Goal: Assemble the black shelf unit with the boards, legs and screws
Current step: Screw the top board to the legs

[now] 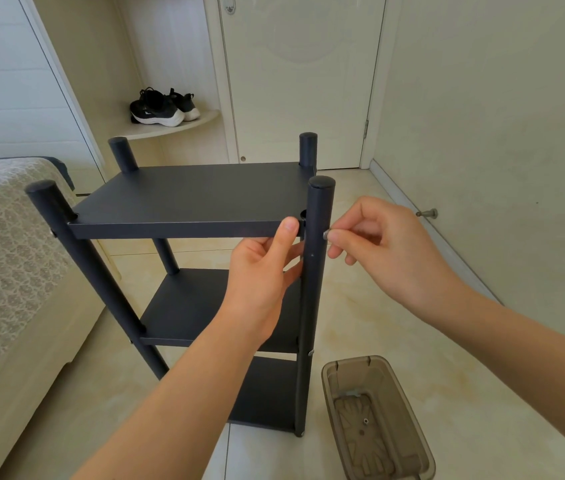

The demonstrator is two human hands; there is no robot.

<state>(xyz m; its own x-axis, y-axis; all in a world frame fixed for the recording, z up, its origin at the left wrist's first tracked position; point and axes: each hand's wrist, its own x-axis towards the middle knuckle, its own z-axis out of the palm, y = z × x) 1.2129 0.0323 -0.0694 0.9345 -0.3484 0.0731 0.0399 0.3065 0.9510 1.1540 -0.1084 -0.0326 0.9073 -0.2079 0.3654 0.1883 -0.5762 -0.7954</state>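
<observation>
While my left hand [263,271] grips the top board [191,195] at its near right corner, my right hand [388,244] pinches a screw [326,234] against the outer side of the upright near-right leg [315,289]. The screw lies horizontal, pointing left toward the board edge.
</observation>
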